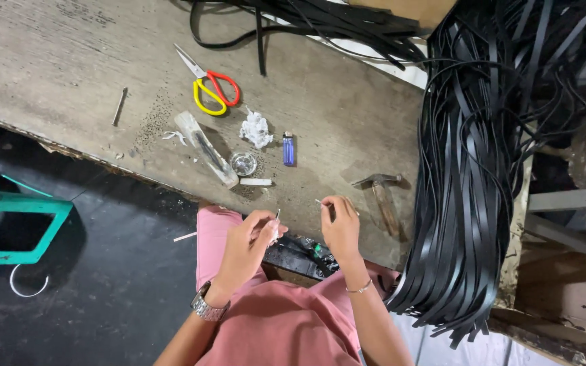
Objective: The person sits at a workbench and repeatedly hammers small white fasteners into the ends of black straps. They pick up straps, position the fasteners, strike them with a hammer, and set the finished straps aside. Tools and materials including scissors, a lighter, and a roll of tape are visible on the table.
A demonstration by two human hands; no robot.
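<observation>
A: L hand?
B: Left hand [249, 237] over the near edge of the worn grey wooden surface [69, 54], fingers pinched shut on a small whitish bit w/ a thin metal tip [276, 224] poking up. Can't tell what it is exactly.
A: R hand?
B: Right hand [340, 227] just beside it, fingers closed on a thin pale stick-like piece [321, 201]. Hands near each other, not touching. Both held above the lap, pink clothing below.
A: Stuff around?
B: Rusty hammer w/ wooden handle [381, 196] lying just right of the R hand. Beyond the hands: short white stick [256, 181], small round clear glass dish [243, 163], blue lighter [288, 148], crumpled white wad [256, 129], long clear plastic tube-like piece [205, 149]. Farther back, scissors w/ one red and one yellow handle [211, 88], nail [119, 106] well to the left.
A: Right side?
B: Big bundle of flat black straps [469, 169] draped over the surface edge. Teal plastic stool [8, 217] on dark floor, left.
</observation>
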